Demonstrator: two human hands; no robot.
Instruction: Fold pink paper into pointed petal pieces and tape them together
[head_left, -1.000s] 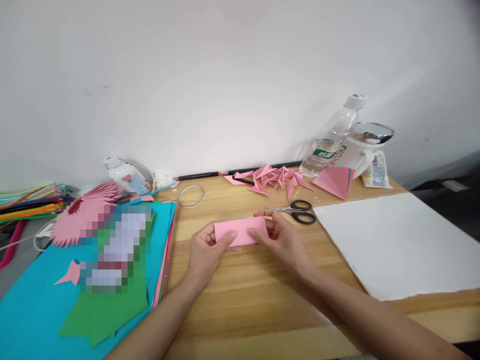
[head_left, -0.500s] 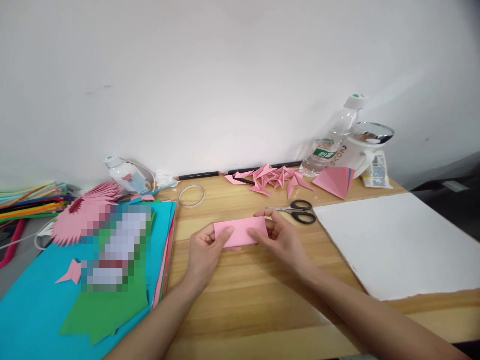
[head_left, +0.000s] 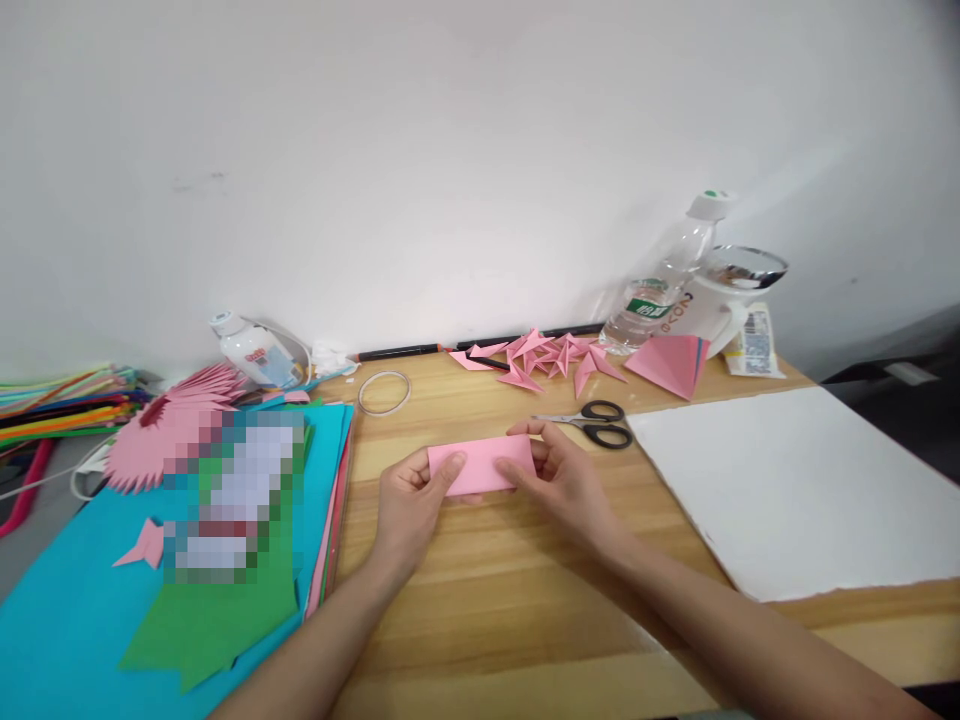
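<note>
A pink rectangle of paper [head_left: 480, 465] is held up between both hands over the middle of the wooden table. My left hand [head_left: 411, 500] pinches its left end, thumb on the front and fingers behind. At the right end, my right hand [head_left: 564, 480] grips it the same way, with the index finger along the top corner. Black-handled scissors [head_left: 606, 424] lie just beyond my right hand. Behind the paper, several folded pink paper pieces [head_left: 551, 355] sit in a heap by the wall.
At left, a blue paper stack [head_left: 67, 610] carries green paper [head_left: 225, 630] and a pink folded-paper ring [head_left: 176, 425]. A tape ring [head_left: 384, 393] lies at the back. A white board [head_left: 810, 500] covers the right; a water bottle [head_left: 660, 280] and mug [head_left: 724, 300] stand behind.
</note>
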